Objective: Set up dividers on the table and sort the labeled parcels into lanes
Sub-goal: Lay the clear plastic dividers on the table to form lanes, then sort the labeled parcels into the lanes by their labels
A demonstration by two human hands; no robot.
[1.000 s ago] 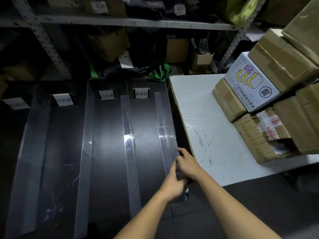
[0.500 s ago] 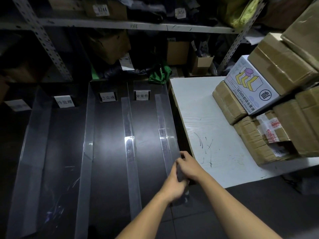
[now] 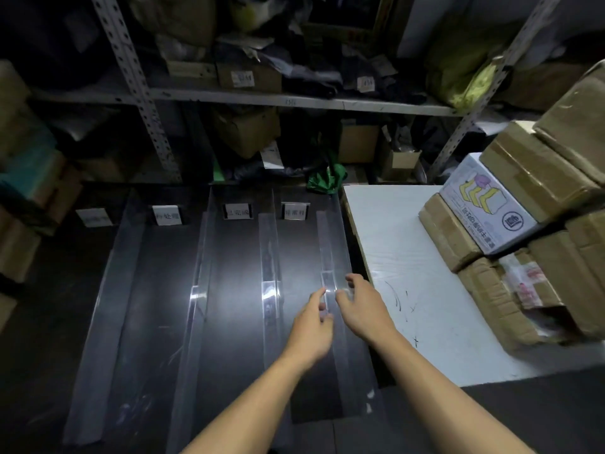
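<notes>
1. Both hands have moved up the rightmost divider (image 3: 330, 257) since a second ago, from its near end toward the middle, and my view has tilted up to show more of the shelf (image 3: 294, 101).
2. I see the left hand (image 3: 311, 326) on the divider's left side, fingers (image 3: 319, 294) spread loosely and touching the clear strip, not wrapped round it.
3. I see the right hand (image 3: 360, 306) on the divider's right side, fingers (image 3: 343, 294) bent and apart, their tips on the clear wall; a firm grip is not plain from here.
4. Four clear dividers lie lengthwise on the dark surface (image 3: 235, 322), forming lanes; the others are the left divider (image 3: 108, 306), second divider (image 3: 196, 306) and third divider (image 3: 270, 273).
5. White lane labels (image 3: 167, 215) stand at the far ends of the lanes; their print is too blurred to read.
6. Parcels (image 3: 530, 257) sit stacked on the white surface (image 3: 409, 273) to the right, well apart from the lanes; none lies in a lane.
7. One white box (image 3: 487, 204) with a yellow drawing leans among the brown cartons.
8. A green bag (image 3: 327, 176) lies behind the dark surface, below the shelf, which carries more boxes.
</notes>
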